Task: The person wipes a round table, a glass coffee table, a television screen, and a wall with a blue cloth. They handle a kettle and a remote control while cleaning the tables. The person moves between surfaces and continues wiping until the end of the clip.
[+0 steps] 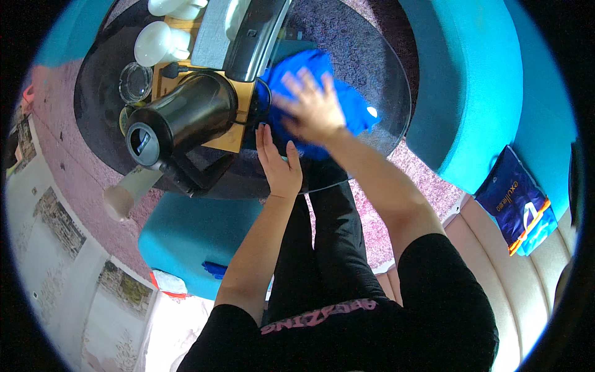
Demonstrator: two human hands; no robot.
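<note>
My right hand [314,109] lies with spread fingers over a crumpled bright blue cloth [346,100] on the dark glass tabletop [386,60]. It is blurred, and the palm's contact with the cloth is hidden. Beside the front right corner of a wooden tray [230,138] is my left hand [281,169], fingers straight and thumb apart, gripping nothing. Whether its fingertips touch the tray or the cord cannot be told. To its left stands a large black jug [195,109] with a grey-centred lid and a black handle.
White mugs [153,44], a glass ashtray [135,83], a grey tissue box [211,35] and a glossy black appliance [253,39] crowd the table's left side. A black plug [172,69] lies on the tray. Teal seats [483,83] curve around the right; a teal stool [195,232] stands front left.
</note>
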